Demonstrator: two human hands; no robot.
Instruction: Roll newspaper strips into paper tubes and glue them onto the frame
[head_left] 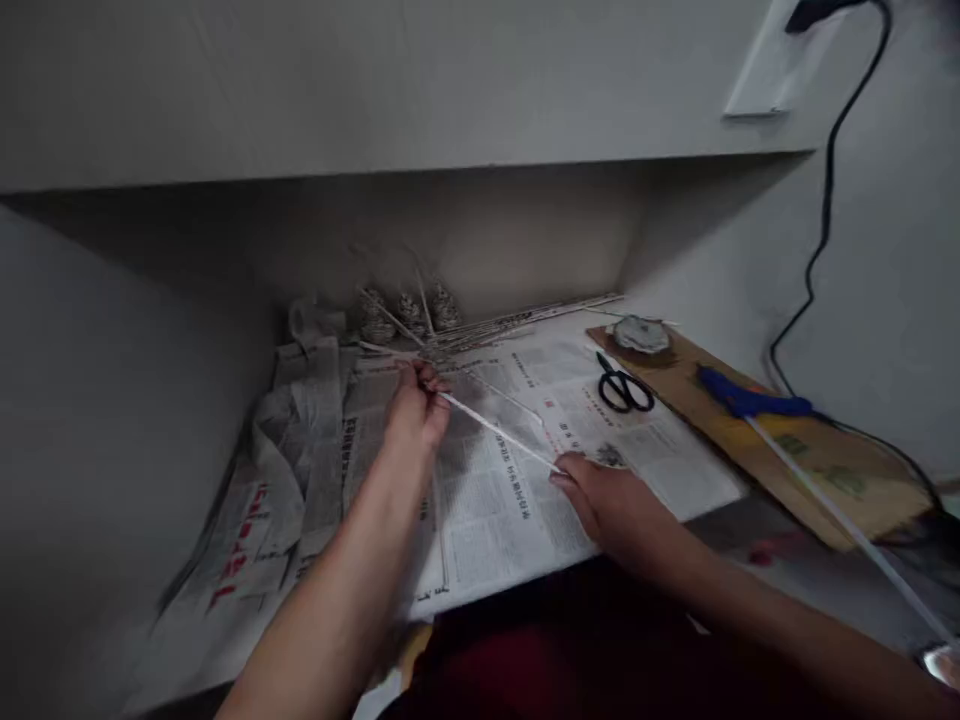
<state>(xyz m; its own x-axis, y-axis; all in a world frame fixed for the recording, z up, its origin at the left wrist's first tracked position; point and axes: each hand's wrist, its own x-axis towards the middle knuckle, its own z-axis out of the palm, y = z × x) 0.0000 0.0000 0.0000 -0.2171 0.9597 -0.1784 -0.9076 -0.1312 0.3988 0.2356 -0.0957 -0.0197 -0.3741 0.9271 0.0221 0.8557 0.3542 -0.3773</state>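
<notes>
Between my two hands stretches a thin pale paper stick [499,430], slanting down to the right above a newspaper sheet [480,510]. My left hand [418,400] pinches its upper end, near a small cluster of sticks [435,350]. At the lower end, my right hand [596,490] has closed its fingers round the stick. Another thin stick [510,395] lies on the newspaper just beyond. Black-handled scissors [625,390] rest on the sheet, to the right of and beyond my right hand.
Woven cone-shaped pieces [409,312] stand at the back beside a bundle of long sticks [525,320]. Newspaper strips [289,440] fill the left side. A blue glue gun [750,397] and a grey round lump [641,334] rest on cardboard [810,470]. A black cord [829,180] hangs at right.
</notes>
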